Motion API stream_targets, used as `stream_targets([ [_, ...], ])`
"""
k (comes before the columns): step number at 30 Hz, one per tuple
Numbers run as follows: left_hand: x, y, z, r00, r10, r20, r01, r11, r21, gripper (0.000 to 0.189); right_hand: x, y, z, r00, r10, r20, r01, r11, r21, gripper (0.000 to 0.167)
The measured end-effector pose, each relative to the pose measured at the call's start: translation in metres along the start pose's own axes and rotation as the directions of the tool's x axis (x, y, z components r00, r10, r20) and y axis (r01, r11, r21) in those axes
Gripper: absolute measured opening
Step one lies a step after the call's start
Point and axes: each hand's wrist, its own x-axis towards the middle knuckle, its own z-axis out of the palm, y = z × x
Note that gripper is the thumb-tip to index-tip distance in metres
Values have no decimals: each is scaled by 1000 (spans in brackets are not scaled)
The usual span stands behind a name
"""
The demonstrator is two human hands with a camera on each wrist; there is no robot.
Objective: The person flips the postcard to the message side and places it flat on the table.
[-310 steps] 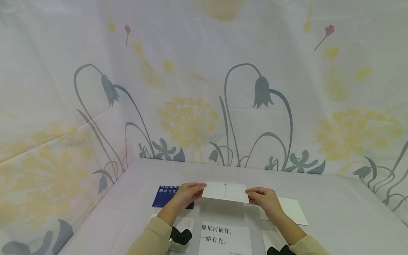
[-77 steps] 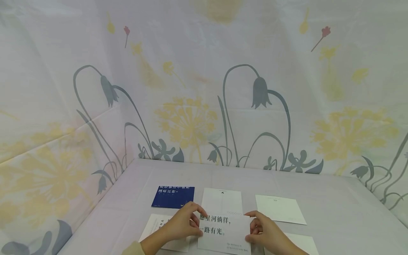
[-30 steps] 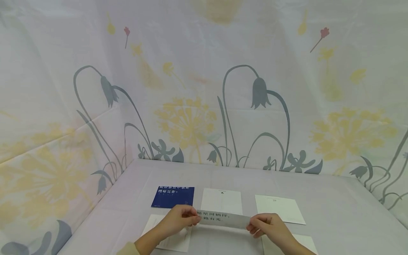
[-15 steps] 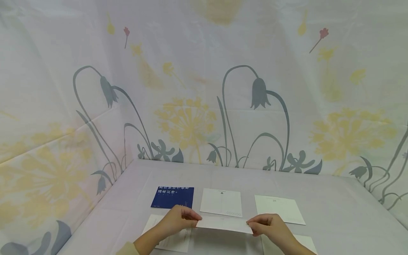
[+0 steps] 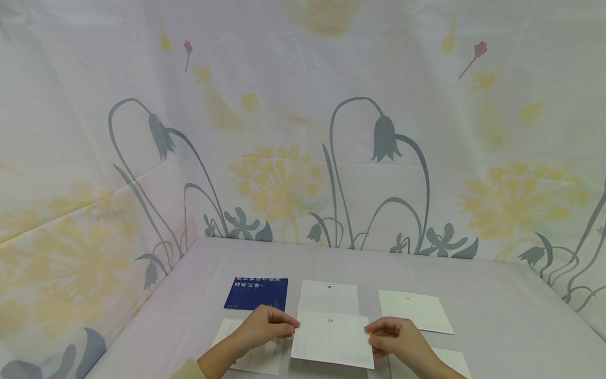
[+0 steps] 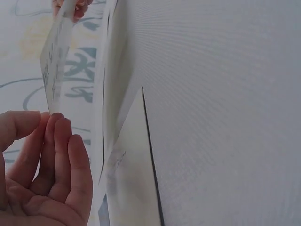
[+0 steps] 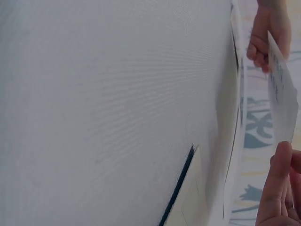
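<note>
Between both hands a white postcard (image 5: 331,341) is held by its short sides, its back face toward the head camera, with a small mark at the top and a faint row of boxes low on it. My left hand (image 5: 266,329) pinches its left edge between thumb and fingertips; my right hand (image 5: 399,339) pinches the right edge. In the left wrist view, printed characters show on the underside of the postcard (image 6: 57,61). A shadow under its near edge falls on the table, and the right wrist view shows the postcard (image 7: 283,106) raised above the tabletop.
Flat on the pale table (image 5: 492,305) lie a blue card (image 5: 259,292) back left, a white card (image 5: 329,296) just behind the held one, and a cream card (image 5: 415,311) back right. Nearer are a left card (image 5: 265,359) and a right card (image 5: 452,362), partly behind the forearms.
Earlier, another card was held farther back; it now lies in the back middle. Both hands then lifted the front-middle postcard and turned it over from its lettered face to its back.
</note>
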Motion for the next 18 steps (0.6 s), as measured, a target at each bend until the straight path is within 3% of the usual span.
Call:
stream_targets([
  [10, -2, 2, 5, 999, -29, -34, 25, 993, -112, 28, 2, -2, 7, 1000, 16, -20, -15, 999, 48, 56],
  [18, -1, -1, 9, 993, -74, -88, 65, 992, -104, 44, 2, 0, 13, 998, 35, -46, -34, 999, 31, 67],
])
